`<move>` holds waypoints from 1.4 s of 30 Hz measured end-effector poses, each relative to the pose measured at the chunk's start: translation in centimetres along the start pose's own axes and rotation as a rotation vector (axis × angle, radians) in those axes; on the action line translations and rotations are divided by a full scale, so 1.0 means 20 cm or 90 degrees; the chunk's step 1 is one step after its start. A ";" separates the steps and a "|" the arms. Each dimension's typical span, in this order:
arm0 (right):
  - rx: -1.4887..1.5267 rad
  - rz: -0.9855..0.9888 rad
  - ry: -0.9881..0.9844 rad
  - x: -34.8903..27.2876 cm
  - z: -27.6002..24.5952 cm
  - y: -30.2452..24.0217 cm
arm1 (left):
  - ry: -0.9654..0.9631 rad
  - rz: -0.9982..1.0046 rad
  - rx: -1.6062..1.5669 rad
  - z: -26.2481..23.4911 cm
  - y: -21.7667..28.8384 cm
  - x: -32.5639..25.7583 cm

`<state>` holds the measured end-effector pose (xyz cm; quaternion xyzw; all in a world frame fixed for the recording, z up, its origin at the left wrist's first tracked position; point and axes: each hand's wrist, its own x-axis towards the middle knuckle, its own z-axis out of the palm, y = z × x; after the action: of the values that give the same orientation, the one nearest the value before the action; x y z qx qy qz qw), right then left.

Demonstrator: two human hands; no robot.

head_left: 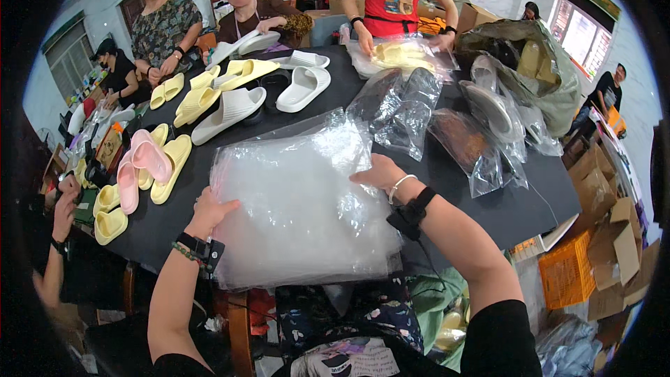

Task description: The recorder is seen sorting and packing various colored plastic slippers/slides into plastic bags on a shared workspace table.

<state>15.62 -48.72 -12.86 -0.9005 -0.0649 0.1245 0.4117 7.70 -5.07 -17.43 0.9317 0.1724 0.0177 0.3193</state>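
A thick stack of clear plastic bags [300, 202] lies at the near edge of the dark table, partly hanging over toward my lap. My left hand [211, 212] grips its left edge, thumb on top and fingers hidden beneath. On the far right edge, my right hand [377, 173] holds the stack in the same way. Just beyond the stack stand white slide slippers [230, 113] and another white slide [303, 89]. Pink slippers [149, 157] and yellow slippers [171, 167] are to the left of my left hand. Bagged dark slippers [405, 115] lie past my right hand.
Bagged pale slippers [490, 110] and a large green sack [537, 63] crowd the table's right side. Across the table, a person in red handles bagged yellow slippers [398, 56]. Other people stand at the far left. An orange crate [567, 270] and cardboard boxes [614, 244] sit low right.
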 end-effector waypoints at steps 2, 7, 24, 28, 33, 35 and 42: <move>0.022 0.014 0.018 0.00 0.03 0.00 | 0.016 0.005 -0.023 0.04 -0.07 0.03; 0.069 0.141 0.073 -0.01 0.07 -0.08 | 0.020 0.085 -0.041 0.01 -0.06 -0.02; 0.370 0.147 -0.014 0.07 -0.02 0.11 | 0.033 -0.027 0.187 0.01 0.17 -0.10; 0.428 0.156 -0.184 0.03 0.00 0.03 | 0.075 -0.002 0.152 0.00 0.09 -0.12; 0.548 -0.019 -0.224 -0.08 -0.05 -0.12 | 0.100 -0.030 -0.040 -0.02 -0.03 -0.06; 0.500 -0.072 -0.172 -0.14 -0.12 -0.18 | -0.009 -0.134 -0.368 -0.06 0.17 -0.13; 0.463 -0.329 -0.108 -0.19 -0.29 -0.46 | -0.066 0.100 -0.758 -0.27 0.00 -0.10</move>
<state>13.51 -47.67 -1.66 -0.6381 -0.2734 0.1057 0.7119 5.01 -2.61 -13.04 0.6022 0.0477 0.0897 0.7918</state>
